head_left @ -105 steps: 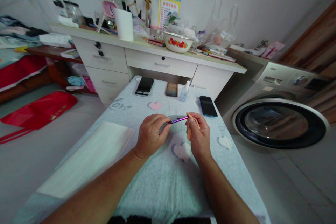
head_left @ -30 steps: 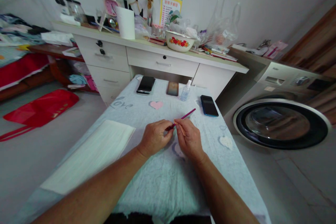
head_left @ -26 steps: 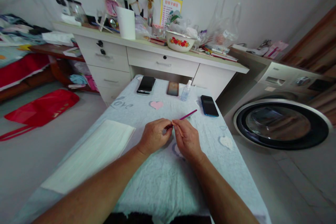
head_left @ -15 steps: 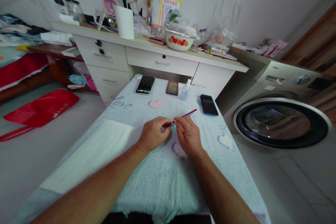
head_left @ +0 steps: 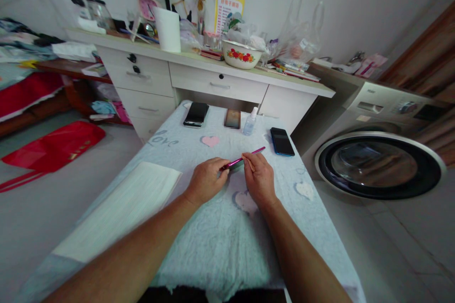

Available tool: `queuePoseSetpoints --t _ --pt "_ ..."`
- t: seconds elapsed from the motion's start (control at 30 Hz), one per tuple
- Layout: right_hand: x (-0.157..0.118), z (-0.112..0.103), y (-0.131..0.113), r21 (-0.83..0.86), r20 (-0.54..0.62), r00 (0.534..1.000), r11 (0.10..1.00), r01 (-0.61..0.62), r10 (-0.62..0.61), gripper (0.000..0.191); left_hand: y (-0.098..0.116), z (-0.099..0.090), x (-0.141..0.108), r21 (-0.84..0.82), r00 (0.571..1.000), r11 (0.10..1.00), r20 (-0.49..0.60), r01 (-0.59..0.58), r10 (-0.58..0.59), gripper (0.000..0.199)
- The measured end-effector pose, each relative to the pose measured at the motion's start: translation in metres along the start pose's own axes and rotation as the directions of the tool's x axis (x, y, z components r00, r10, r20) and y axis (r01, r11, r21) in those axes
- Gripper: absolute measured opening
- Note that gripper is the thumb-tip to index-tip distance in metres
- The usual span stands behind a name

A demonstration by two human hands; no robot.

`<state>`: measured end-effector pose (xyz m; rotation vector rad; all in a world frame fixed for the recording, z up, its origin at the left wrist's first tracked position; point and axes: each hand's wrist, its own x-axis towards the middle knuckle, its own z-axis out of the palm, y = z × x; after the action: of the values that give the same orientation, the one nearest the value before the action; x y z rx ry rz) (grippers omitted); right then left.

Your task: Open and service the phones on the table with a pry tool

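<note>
Between my two hands is a thin magenta stick, pen-like in shape (head_left: 235, 162), held slanting up to the right above the cloth-covered table (head_left: 213, 236). My left hand (head_left: 208, 177) pinches its lower left end, and the fingers cover that tip. Farther along, my right hand (head_left: 259, 175) grips it between thumb and fingers, with the far end poking out past the knuckles. What exact kind of stick it is I cannot make out. A pale rectangular sheet (head_left: 124, 213) lies on the cloth left of my left forearm.
Toward the table's far side are a black phone (head_left: 196, 114), a blurred card-like item (head_left: 232, 119), a clear spray bottle (head_left: 250, 122) and a blue-edged phone (head_left: 282, 141). Behind stands a white desk (head_left: 220, 83) with a flowered bowl (head_left: 242, 54). A washing machine (head_left: 377, 118) is at right.
My right hand has slid a little to the right along the magenta stick, baring more of its middle. My left hand keeps its pinch almost in place.
</note>
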<state>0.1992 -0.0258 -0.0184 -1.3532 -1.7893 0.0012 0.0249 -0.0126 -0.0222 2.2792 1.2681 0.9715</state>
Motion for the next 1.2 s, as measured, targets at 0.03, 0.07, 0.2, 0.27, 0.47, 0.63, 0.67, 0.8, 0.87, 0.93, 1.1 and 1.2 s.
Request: queuePoseSetpoints --t 0.03,0.07,0.2,0.27,0.47,0.63,0.67,0.8,0.87,0.93,1.1,1.2 --pt "0.000 0.000 0.000 0.003 0.002 1.000 1.000 0.001 -0.001 0.023 0.000 0.000 0.000 0.011 1.000 1.000 0.007 -0.001 0.001 0.022" --pt "-0.001 0.001 -0.001 0.006 0.002 1.000 1.000 0.003 -0.003 0.023 -0.001 -0.001 0.001 0.022 1.000 1.000 0.012 -0.002 0.001 0.023" --pt "-0.002 0.001 -0.005 0.008 0.011 1.000 1.000 0.015 -0.015 0.025 -0.007 -0.003 0.004 0.033 1.000 0.999 0.004 0.015 -0.015 0.023" --pt "-0.003 0.000 -0.008 0.005 0.026 0.999 1.000 0.018 -0.018 0.026 -0.011 -0.005 0.005 0.024 1.000 0.999 0.001 0.028 -0.028 0.023" --pt "-0.006 0.001 -0.017 -0.006 0.068 0.997 0.999 0.043 -0.043 0.027 -0.013 -0.006 0.006 -0.027 0.999 0.999 0.003 0.034 -0.034 0.022" --pt "-0.010 0.007 -0.025 -0.009 0.130 0.987 0.995 0.096 -0.094 0.027 -0.013 -0.004 0.005 -0.095 1.000 0.995 0.011 0.017 -0.016 0.021" --pt "-0.010 0.008 -0.026 -0.013 0.145 0.984 0.995 0.104 -0.101 0.027 -0.014 -0.003 0.005 -0.100 1.000 0.995 0.014 0.021 -0.020 0.020" --pt "-0.010 0.008 -0.027 -0.018 0.171 0.980 0.994 0.108 -0.103 0.028 -0.015 -0.002 0.005 -0.124 1.000 0.992 0.009 0.031 -0.030 0.018" --pt "-0.009 0.006 -0.025 -0.014 0.166 0.982 0.995 0.096 -0.092 0.029 -0.015 -0.001 0.006 -0.138 1.000 0.990 0.003 0.027 -0.027 0.019" --pt "-0.008 0.004 -0.022 -0.015 0.157 0.984 0.996 0.086 -0.082 0.029 -0.014 -0.002 0.006 -0.148 1.000 0.989 0.002 0.030 -0.030 0.021" --pt "-0.007 -0.002 -0.013 -0.039 0.117 0.993 0.998 0.039 -0.035 0.031 -0.013 -0.003 0.007 -0.129 0.998 0.990 -0.006 0.055 -0.056 0.022" --pt "-0.006 -0.003 -0.009 -0.057 0.098 0.995 0.998 0.020 -0.015 0.031 -0.014 -0.003 0.007 -0.122 0.998 0.991 0.000 0.056 -0.056 0.023"
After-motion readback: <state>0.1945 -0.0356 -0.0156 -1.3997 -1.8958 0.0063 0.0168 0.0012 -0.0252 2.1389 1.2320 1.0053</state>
